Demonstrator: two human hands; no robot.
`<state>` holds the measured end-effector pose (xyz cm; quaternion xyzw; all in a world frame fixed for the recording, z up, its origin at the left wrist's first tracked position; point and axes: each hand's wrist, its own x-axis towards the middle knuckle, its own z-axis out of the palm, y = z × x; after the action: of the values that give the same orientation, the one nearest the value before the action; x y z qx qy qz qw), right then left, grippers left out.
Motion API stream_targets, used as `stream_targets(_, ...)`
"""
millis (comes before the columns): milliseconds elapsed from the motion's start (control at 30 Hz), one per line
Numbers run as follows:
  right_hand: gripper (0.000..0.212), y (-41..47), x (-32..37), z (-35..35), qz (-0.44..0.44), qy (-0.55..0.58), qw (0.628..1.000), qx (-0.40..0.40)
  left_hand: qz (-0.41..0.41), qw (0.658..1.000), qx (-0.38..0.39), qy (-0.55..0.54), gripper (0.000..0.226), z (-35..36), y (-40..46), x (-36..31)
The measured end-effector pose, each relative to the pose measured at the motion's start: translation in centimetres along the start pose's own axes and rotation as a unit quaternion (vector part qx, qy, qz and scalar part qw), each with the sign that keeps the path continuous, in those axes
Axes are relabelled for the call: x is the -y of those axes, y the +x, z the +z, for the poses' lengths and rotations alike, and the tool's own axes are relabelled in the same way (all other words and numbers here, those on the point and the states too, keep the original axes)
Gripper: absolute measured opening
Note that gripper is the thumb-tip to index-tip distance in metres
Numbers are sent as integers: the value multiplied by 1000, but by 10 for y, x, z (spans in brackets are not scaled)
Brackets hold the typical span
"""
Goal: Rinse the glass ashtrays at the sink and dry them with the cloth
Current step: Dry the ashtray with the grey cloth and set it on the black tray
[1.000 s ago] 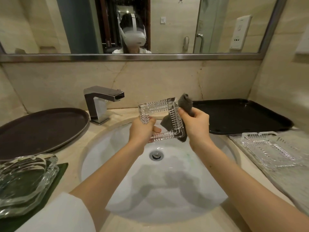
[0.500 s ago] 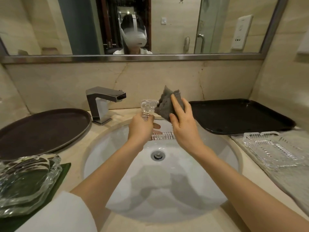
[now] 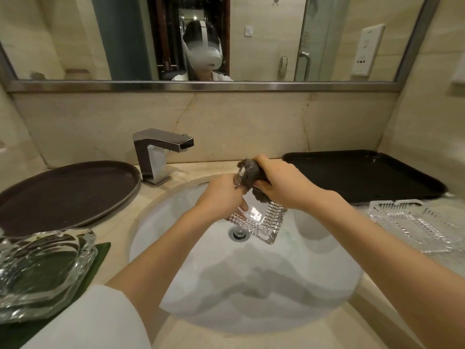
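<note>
Over the white sink basin my left hand grips one edge of a square cut-glass ashtray, which hangs tilted with a corner pointing down near the drain. My right hand presses a bunched grey cloth against the ashtray's upper edge. A second ribbed glass ashtray lies on a grey towel right of the basin. Another smooth glass ashtray sits at the left on a green mat.
A square metal faucet stands behind the basin at the left. A round dark tray lies on the counter at the left, a black rectangular tray at the back right. A mirror covers the wall above.
The ashtray has been turned and lowered toward the drain. My right hand with the cloth has moved from the ashtray's side up over its top edge.
</note>
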<state>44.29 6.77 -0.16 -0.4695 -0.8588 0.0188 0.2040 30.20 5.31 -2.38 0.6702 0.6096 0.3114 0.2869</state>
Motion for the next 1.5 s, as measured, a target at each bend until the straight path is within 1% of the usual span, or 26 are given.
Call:
stream_targets(67,20,3,-1,3,-8,-15,1000,-15,1,1000,-5,-12,15,0,-1,0)
stream_targets(133,16,5,-1,6,-13,-55,997,-48,-13,999,-14,-51,20,3,-3,-1)
stream_targets(233,22,7,1,9,-16,-122,987,-103,-25,997,-30,-63,22,3,-2,-1)
stream_targets(333,27,7,1,10,-5,-161,980,-118,-27,997,-40,-63,21,3,-2,-3)
stream_targets(400,25,4,-1,12,5,-140,983,-120,-24,998,-44,-49,18,4,-3,-4)
stream_targets(433,21,1,-3,13,10,-104,988,-110,-19,998,-47,-37,17,4,-4,-3)
stream_targets(500,7,-5,-9,14,15,6,997,-74,-7,998,-60,-10,15,5,-3,-1)
stream_targets(567,27,-11,-13,12,24,79,996,-42,-2,998,-66,6,16,5,-3,0)
stream_targets(600,31,-12,-13,11,25,80,996,-37,-4,998,-59,-3,15,5,-4,0)
stream_targets(633,27,-12,-14,11,23,57,997,-48,-7,999,-50,-20,14,6,-4,-2)
stream_targets(667,19,-11,-14,11,19,20,997,-71,-12,998,-42,-38,14,7,-5,-4)
stream_targets(700,15,-10,-13,11,13,-22,994,-105,-14,998,-39,-47,14,7,-5,-6)
stream_targets(767,21,-8,-11,12,2,-62,985,-158,-8,998,-48,-40,14,7,-4,-9)
stream_targets(833,22,-8,-11,17,2,-30,982,-186,3,997,-69,-24,16,7,-3,-8)
stream_targets(900,20,-12,-13,26,40,51,979,-192,13,995,-95,-10,17,8,-3,-5)
stream_targets(967,17,-15,-10,30,102,186,955,-209,9,991,-131,-33,18,8,-2,-2)
stream_targets(1033,19,-15,-3,29,157,293,914,-231,9,983,-169,-68,18,6,0,-2)
stream_targets(1100,22,-14,8,25,188,391,868,-241,15,974,-212,-80,19,6,1,-4)
stream_targets(1133,21,-14,16,24,199,441,844,-232,11,967,-239,-85,20,5,1,-6)
stream_targets(1200,16,-16,25,25,217,518,806,-187,-1,952,-280,-123,22,4,1,-7)
stream_targets(1233,19,-18,28,26,228,549,789,-158,-10,945,-293,-147,21,5,3,-4)
stream_targets(1300,26,-21,30,25,242,618,738,-120,-32,932,-299,-202,16,8,4,-1)
stream_targets(1367,25,-23,29,24,240,675,686,-124,-48,917,-289,-271,15,12,4,3)
stream_targets(1400,22,-24,30,24,242,677,681,-140,-58,911,-280,-297,15,15,3,4)
stream_targets(1433,17,-25,30,24,249,652,697,-163,-64,910,-261,-316,14,17,2,3)
stream_targets(1500,22,-26,21,24,265,551,760,-220,-50,926,-202,-316,10,18,1,0)
